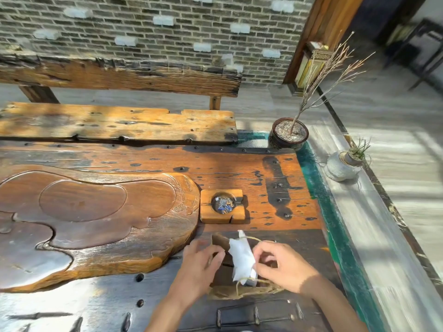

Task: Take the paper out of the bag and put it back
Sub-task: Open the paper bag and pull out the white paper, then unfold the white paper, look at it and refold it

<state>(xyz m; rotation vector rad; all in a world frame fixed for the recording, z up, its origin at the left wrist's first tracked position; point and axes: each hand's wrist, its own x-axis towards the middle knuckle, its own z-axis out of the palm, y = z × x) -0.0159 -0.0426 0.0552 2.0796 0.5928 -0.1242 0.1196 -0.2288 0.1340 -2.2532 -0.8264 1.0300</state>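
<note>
White paper (242, 258), crumpled, stands up out of a brown paper bag (239, 292) near the front right corner of the bench (239, 173). The bag lies flat, its mouth pulled wide and its twine handles (249, 238) flopped over the paper on the far and near sides.

Left hand (200, 264) presses on the bag's left wall, fingers bent over the rim, apparently to keep the mouth spread and stop the light bag from sliding; it grips the bag edge rather than the paper. Right hand (284, 265) sits against the paper's right side, thumb and fingertips pinched at it near the lower end, so it seems to hold the paper, though the exact contact is partly hidden by the handle and shadow.

Paper is thus between the two hands, touching the right, just beside the left, with its lower end inside the bag and its upper end clear above the rim. Whether it is on its way out or back in cannot be told from this one view.

A wooden ashtray (223, 206) stands apart behind the bag, and a carved tray (96, 221) fills the bench's left part.
</note>
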